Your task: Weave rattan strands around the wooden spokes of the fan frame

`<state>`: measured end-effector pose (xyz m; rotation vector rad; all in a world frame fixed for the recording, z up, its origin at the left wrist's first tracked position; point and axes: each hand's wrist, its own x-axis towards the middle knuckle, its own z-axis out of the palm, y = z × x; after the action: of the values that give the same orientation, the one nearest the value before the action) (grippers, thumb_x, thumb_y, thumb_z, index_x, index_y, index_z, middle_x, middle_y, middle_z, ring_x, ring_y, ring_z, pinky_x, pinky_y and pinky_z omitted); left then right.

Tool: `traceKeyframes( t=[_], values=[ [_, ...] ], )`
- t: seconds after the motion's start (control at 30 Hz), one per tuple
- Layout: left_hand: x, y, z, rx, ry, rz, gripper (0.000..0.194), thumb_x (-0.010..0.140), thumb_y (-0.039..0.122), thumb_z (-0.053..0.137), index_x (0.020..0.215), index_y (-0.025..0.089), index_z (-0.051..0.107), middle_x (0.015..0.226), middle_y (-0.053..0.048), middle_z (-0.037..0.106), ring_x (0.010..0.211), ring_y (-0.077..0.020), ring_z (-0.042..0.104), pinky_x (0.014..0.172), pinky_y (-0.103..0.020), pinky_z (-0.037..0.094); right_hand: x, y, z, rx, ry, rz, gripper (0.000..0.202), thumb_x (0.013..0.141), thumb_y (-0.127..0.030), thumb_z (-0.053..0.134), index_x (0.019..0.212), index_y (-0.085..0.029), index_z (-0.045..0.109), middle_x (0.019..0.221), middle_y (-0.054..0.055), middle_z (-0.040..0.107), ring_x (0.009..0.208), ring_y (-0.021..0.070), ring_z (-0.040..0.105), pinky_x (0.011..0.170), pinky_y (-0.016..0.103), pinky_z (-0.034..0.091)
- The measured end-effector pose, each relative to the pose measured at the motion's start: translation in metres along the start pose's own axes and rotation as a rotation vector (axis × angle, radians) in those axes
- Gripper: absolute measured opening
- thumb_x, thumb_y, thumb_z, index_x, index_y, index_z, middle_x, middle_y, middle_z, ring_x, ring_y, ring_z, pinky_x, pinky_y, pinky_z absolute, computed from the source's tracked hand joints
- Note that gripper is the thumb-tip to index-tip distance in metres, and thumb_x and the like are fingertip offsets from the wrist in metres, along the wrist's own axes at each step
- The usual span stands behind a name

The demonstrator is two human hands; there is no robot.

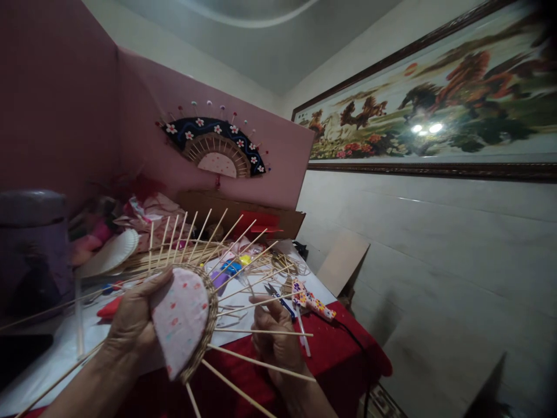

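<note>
A half-round woven fan frame (211,325) is in my left hand (133,316), its flat centre covered with pink patterned cloth (180,316). My left thumb lies on the cloth, and the other fingers are hidden behind it. Several thin wooden sticks (243,232) spread out from the braided curved rim. Right of the rim, behind some of the sticks, my right hand (278,337) is closed with thumb and forefinger pinched together. A thin pale strand (248,283) seems to rise from those fingertips; its far end is hard to follow.
Scissors (281,299) and a flower-patterned glue gun (313,299) lie on the table with its red cloth (339,342). Behind are clay packs (231,267), bundled sticks (143,261) and a cardboard box (287,223). A finished fan (217,139) stands farther back. A purple container (32,249) is at left.
</note>
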<state>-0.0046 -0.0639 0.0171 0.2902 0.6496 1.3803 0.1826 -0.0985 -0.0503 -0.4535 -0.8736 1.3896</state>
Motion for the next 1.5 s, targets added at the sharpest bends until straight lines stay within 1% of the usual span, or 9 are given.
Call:
traceKeyframes(
  t=[0.17, 0.27, 0.37, 0.5, 0.67, 0.87, 1.03, 1.23, 1.5],
  values=[
    [0.002, 0.001, -0.002, 0.000, -0.005, 0.022, 0.013, 0.076, 0.008, 0.052, 0.068, 0.014, 0.061, 0.054, -0.006, 0.069, 0.047, -0.0202, 0.065, 0.044, -0.029, 0.055, -0.005, -0.004, 0.003, -0.020, 0.045, 0.009, 0.022, 0.069, -0.027, 0.072, 0.088, -0.017, 0.065, 0.041, -0.012, 0.028, 0.034, 0.0008, 0.017, 0.034, 0.013, 0.017],
    [0.003, 0.001, -0.002, -0.011, -0.009, 0.003, 0.013, 0.077, 0.011, 0.052, 0.068, 0.014, 0.061, 0.056, -0.007, 0.070, 0.048, -0.0220, 0.066, 0.044, -0.032, 0.056, -0.008, -0.012, 0.006, -0.156, 0.047, -0.041, 0.023, 0.073, -0.030, 0.069, 0.091, -0.016, 0.065, 0.047, -0.007, 0.045, 0.038, 0.0032, 0.035, 0.038, 0.014, 0.026],
    [0.002, 0.001, -0.002, -0.014, -0.003, -0.013, 0.012, 0.076, 0.011, 0.052, 0.068, 0.014, 0.061, 0.056, -0.007, 0.070, 0.048, -0.0225, 0.066, 0.044, -0.033, 0.056, -0.009, -0.020, 0.009, -0.260, 0.025, -0.111, 0.027, 0.071, -0.031, 0.070, 0.093, -0.015, 0.066, 0.065, 0.000, 0.061, 0.057, 0.0093, 0.054, 0.054, 0.020, 0.042],
    [0.003, 0.001, -0.002, 0.002, 0.024, -0.022, 0.010, 0.075, 0.011, 0.054, 0.069, 0.014, 0.061, 0.055, -0.007, 0.069, 0.046, -0.0229, 0.065, 0.043, -0.034, 0.056, -0.004, -0.024, 0.011, -0.260, 0.042, -0.118, 0.028, 0.069, -0.028, 0.073, 0.093, -0.016, 0.065, 0.076, 0.003, 0.065, 0.068, 0.0133, 0.060, 0.065, 0.025, 0.047],
    [0.007, 0.001, -0.004, -0.007, 0.019, -0.034, 0.011, 0.075, 0.010, 0.054, 0.068, 0.014, 0.061, 0.055, -0.006, 0.069, 0.047, -0.0229, 0.065, 0.043, -0.034, 0.056, 0.004, -0.025, 0.015, -0.148, 0.003, -0.048, 0.028, 0.067, -0.032, 0.074, 0.087, -0.016, 0.062, 0.068, 0.002, 0.064, 0.055, 0.0123, 0.059, 0.049, 0.022, 0.044],
    [0.004, -0.001, -0.003, 0.012, -0.022, -0.094, 0.012, 0.076, 0.011, 0.053, 0.068, 0.014, 0.061, 0.055, -0.008, 0.069, 0.050, -0.0248, 0.066, 0.044, -0.037, 0.056, 0.010, -0.028, 0.012, -0.022, -0.048, 0.195, 0.016, 0.069, -0.024, 0.071, 0.073, -0.011, 0.064, 0.065, 0.000, 0.059, 0.053, 0.0063, 0.051, 0.053, 0.019, 0.043],
    [0.002, -0.001, -0.001, 0.020, -0.009, -0.091, 0.011, 0.076, 0.011, 0.052, 0.069, 0.012, 0.061, 0.055, -0.009, 0.069, 0.048, -0.0234, 0.066, 0.044, -0.035, 0.056, 0.013, -0.023, 0.001, 0.033, -0.085, 0.334, 0.018, 0.067, -0.026, 0.073, 0.074, -0.012, 0.064, 0.060, -0.002, 0.055, 0.058, 0.0097, 0.054, 0.059, 0.023, 0.044],
    [0.000, 0.000, 0.001, 0.047, 0.032, -0.096, 0.011, 0.074, 0.009, 0.052, 0.068, 0.013, 0.060, 0.053, -0.008, 0.068, 0.048, -0.0266, 0.066, 0.044, -0.041, 0.056, 0.014, -0.025, 0.008, 0.050, -0.179, 0.332, 0.011, 0.063, -0.017, 0.071, 0.066, -0.012, 0.061, 0.059, -0.003, 0.051, 0.054, 0.0074, 0.046, 0.055, 0.021, 0.039],
    [0.000, -0.001, 0.003, 0.043, 0.030, -0.077, 0.012, 0.075, 0.008, 0.051, 0.068, 0.012, 0.060, 0.053, -0.009, 0.068, 0.045, -0.0222, 0.065, 0.041, -0.032, 0.055, 0.018, -0.021, 0.009, 0.036, -0.174, 0.285, 0.012, 0.060, -0.013, 0.069, 0.058, -0.014, 0.057, 0.056, -0.003, 0.049, 0.051, 0.0072, 0.042, 0.052, 0.020, 0.035]
  ],
)
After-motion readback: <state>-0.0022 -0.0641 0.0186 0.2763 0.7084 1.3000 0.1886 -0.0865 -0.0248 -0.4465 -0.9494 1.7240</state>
